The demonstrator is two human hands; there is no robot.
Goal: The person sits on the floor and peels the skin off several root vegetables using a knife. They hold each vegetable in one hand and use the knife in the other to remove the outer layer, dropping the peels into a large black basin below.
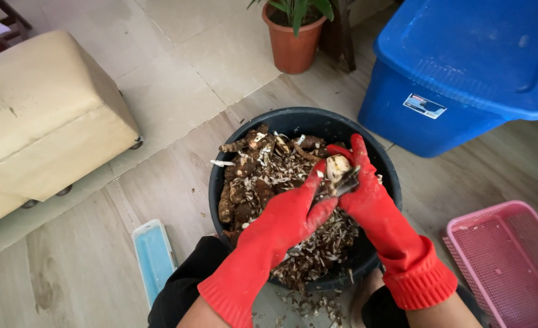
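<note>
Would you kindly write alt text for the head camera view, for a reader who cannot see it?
Two red-gloved hands work over a dark bucket of brown roots and peelings: the right hand holds a pale, partly peeled root, the left hand a peeler against it. A blue bin, pink basket and potted plant stand nearby.

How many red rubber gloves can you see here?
2. The left glove grips a peeler over the black tub; the right glove holds a partly peeled root above it. None seem hidden.

Bare floor lay open left of the black tub (220,188), up to the beige ottoman (44,115). To the right, the blue bin (463,67) and pink basket (506,261) hemmed the way; a potted plant (293,42) stood beyond.
</note>
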